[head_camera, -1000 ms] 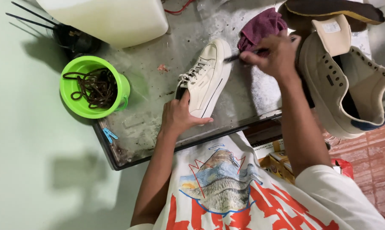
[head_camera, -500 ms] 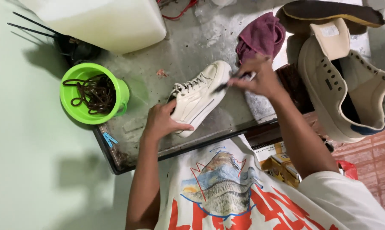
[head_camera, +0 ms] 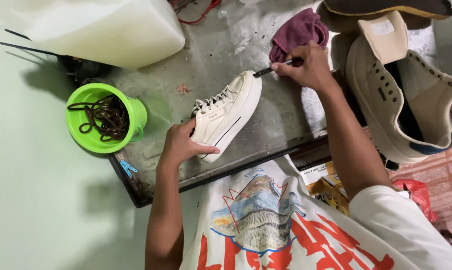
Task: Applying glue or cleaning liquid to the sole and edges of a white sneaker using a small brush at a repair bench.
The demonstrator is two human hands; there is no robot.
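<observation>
The sneaker (head_camera: pixel 226 115), cream with white laces, lay on its side near the centre of the frame on the grey desk (head_camera: pixel 206 55), toe pointing to the upper right. The left hand (head_camera: pixel 181 145) pressed on its heel end, fingers spread over the upper, a steadying hold rather than a closed one. The right hand (head_camera: pixel 306 65) was clenched on a thin dark-tipped tool (head_camera: pixel 273 69), likely a small brush, though its head was too small to tell; the tip met the toe edge of the sole.

Judgement: the step in hand appeared to be detail work along the sole rim at the toe. The next move would call for the left hand to keep the sneaker from sliding or to turn it, while the tool followed the rim with light, steady pressure.

Around it: a maroon cloth (head_camera: pixel 298 32) lay bunched just beyond the right hand, at upper centre. A large cream shoe (head_camera: pixel 401 95) stood at the right, with another sole (head_camera: pixel 386 7) above it. A green cup (head_camera: pixel 103 120) holding dark laces sat at the left, near the desk's edge. A pale plastic jug (head_camera: pixel 106 27) occupied the upper left.

Obstructions: none lay between the hands and the sneaker. The cloth and the large shoe stood close to the right forearm and could be brushed.
</observation>
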